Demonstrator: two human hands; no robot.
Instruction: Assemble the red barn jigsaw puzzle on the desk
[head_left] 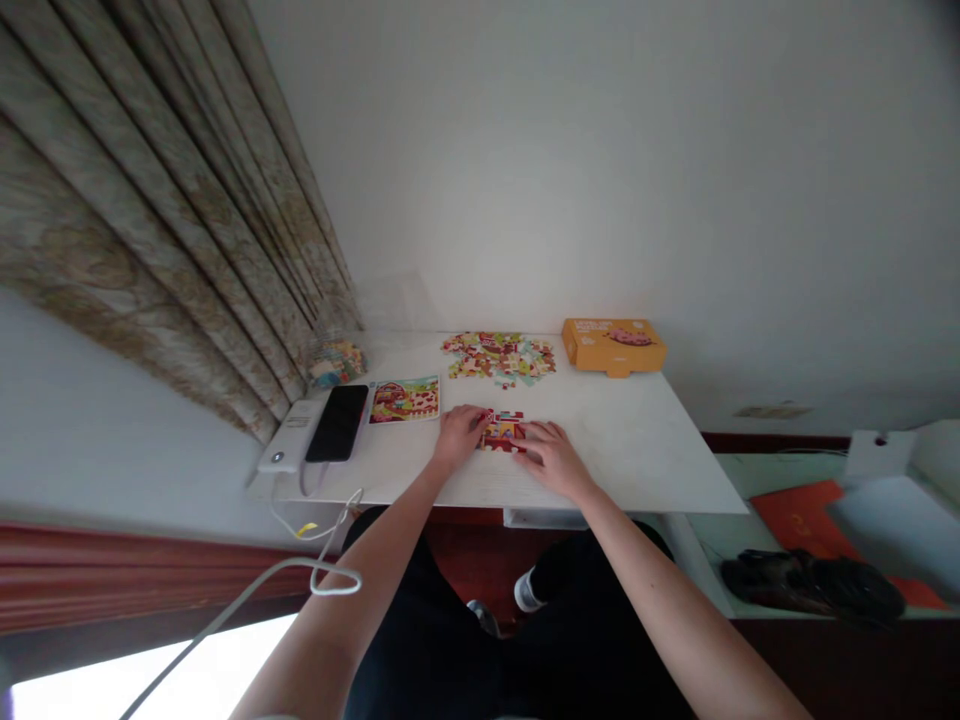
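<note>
A small joined section of jigsaw puzzle (501, 432) in red, yellow and blue lies flat on the white table between my hands. My left hand (457, 436) is at its left edge, with curled fingers that pinch there. From the right, my right hand (553, 456) rests over the section's edge, its fingers stretched out and slightly apart. Behind them, many loose jigsaw pieces (491, 355) are spread in a heap near the wall. The printed picture card (405, 399) of a farm scene lies left of my left hand.
An orange puzzle box (615, 346) stands at the back right of the table (637, 440). At the left lie a black phone (338, 423), a white power bank (289, 440) and a clear bag (335, 360). A white cable (277, 568) hangs past the front edge. Dark shoes (814, 585) sit on a low surface at right.
</note>
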